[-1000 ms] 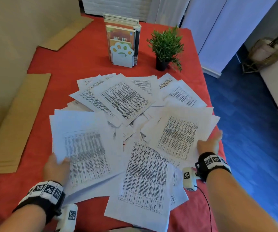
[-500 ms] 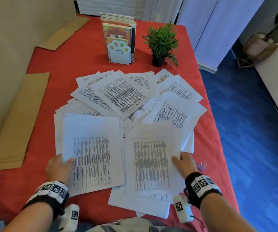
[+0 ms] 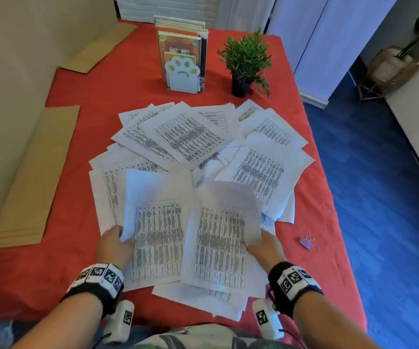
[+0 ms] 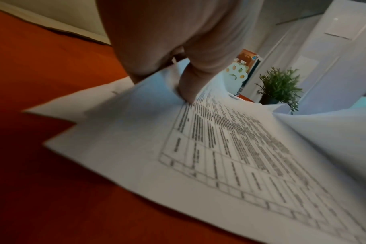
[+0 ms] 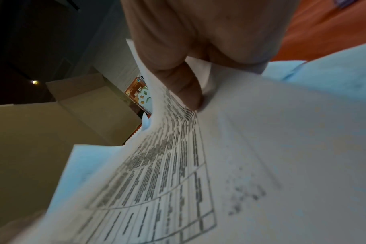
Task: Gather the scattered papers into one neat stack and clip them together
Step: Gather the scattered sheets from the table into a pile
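Several printed sheets lie scattered and overlapping on the red tablecloth (image 3: 82, 260). My left hand (image 3: 113, 245) pinches the left edge of a near sheet (image 3: 158, 235); its thumb (image 4: 188, 89) presses on top of that sheet (image 4: 198, 156). My right hand (image 3: 263, 245) pinches the right edge of another near sheet (image 3: 221, 245), thumb (image 5: 186, 89) on top of the paper (image 5: 251, 165), which curls upward. The two held sheets overlap side by side over the lower pile. A small purple binder clip (image 3: 307, 242) lies on the cloth right of my right hand.
A paw-shaped bookend with books (image 3: 183, 64) and a small potted plant (image 3: 246, 64) stand at the far side. Flat cardboard pieces (image 3: 32, 177) lie along the left edge. The table's right edge drops to a blue floor (image 3: 379, 197).
Both hands drew sheets toward the near edge and each other. The right hand moved left from the right-side papers, uncovering the binder clip; its sheet now lifts beside the left one.
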{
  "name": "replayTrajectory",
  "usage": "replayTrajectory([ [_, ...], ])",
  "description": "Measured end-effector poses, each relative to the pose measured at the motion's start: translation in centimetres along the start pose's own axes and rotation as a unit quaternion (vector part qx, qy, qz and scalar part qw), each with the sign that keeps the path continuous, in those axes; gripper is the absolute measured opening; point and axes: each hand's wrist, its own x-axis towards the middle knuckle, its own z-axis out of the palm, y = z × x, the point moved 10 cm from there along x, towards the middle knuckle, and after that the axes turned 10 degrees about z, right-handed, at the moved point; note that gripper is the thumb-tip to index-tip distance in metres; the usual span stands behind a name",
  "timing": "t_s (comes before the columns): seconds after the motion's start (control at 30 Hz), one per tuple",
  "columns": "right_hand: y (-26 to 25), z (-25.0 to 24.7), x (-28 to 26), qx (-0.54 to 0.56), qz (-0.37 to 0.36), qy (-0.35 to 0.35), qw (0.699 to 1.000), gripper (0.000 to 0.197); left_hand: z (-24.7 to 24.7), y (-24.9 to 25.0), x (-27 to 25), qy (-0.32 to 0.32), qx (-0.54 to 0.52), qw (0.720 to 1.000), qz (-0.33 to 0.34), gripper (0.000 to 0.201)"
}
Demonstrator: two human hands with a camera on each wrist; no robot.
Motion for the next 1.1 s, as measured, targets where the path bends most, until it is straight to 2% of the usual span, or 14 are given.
replayTrajectory([
  [0.03, 0.2, -0.4, 0.1, 0.002, -0.003, 0.012, 1.000, 0.010, -0.3, -0.4, -0.4, 0.018, -0.050, 0.998, -0.017, 0.031],
  [0.1, 0.4, -1.5, 0.0, 0.060, -0.023, 0.032, 0.997, 0.041, -1.3, -1.0, -1.1, 0.051, -0.128, 0.990, -0.038, 0.065],
  [0.13, 0.6, -2.0, 0.1, 0.099, -0.029, 0.033, 0.994, 0.057, -1.8, -1.4, -1.3, 0.059, -0.140, 0.988, -0.038, 0.073],
  [0.17, 0.8, -2.3, 0.2, 0.122, -0.021, 0.022, 0.992, 0.066, -2.2, -1.6, -1.3, 0.061, -0.147, 0.987, -0.032, 0.071],
  [0.27, 2.2, -2.8, 1.2, 0.113, 0.040, -0.002, 0.993, 0.051, -3.6, -2.4, -1.0, 0.049, -0.089, 0.995, -0.020, 0.037],
  [0.37, 1.8, -3.5, 1.9, 0.098, 0.032, -0.011, 0.995, 0.016, -5.1, -4.2, -0.6, 0.063, -0.104, 0.991, -0.048, 0.025],
  [0.47, 1.6, -4.0, 2.5, 0.108, 0.039, -0.025, 0.993, 0.019, -5.9, -3.8, -0.8, 0.086, -0.164, 0.981, -0.065, 0.027],
  [0.57, 0.5, -3.8, 2.2, 0.214, 0.039, -0.036, 0.975, 0.018, -5.1, -2.8, -0.7, 0.077, -0.211, 0.973, -0.057, 0.029],
  [0.63, -0.7, -3.1, 1.8, 0.284, 0.028, -0.053, 0.957, 0.026, -3.6, -2.3, -0.3, 0.026, -0.211, 0.975, -0.058, 0.022],
  [0.77, -2.8, -0.3, 1.2, 0.317, 0.014, -0.115, 0.941, 0.032, 1.6, 0.4, -0.8, -0.114, -0.254, 0.958, -0.068, 0.040],
  [0.87, -3.6, 1.9, 0.9, 0.332, 0.024, -0.152, 0.931, 0.039, 3.9, 4.1, -2.3, -0.155, -0.312, 0.934, -0.074, 0.023],
  [0.93, -4.5, 2.6, 0.8, 0.315, 0.017, -0.158, 0.936, 0.038, 4.5, 6.3, -2.8, -0.158, -0.308, 0.937, -0.047, 0.023],
  [1.0, -5.7, 2.7, 1.2, 0.271, -0.008, -0.140, 0.952, 0.039, 4.4, 7.9, -2.6, -0.155, -0.259, 0.953, -0.005, 0.047],
  [1.1, -7.4, 1.0, 2.6, 0.196, -0.040, -0.053, 0.978, 0.040, 3.5, 9.1, -0.6, -0.131, -0.161, 0.977, 0.040, 0.041],
])
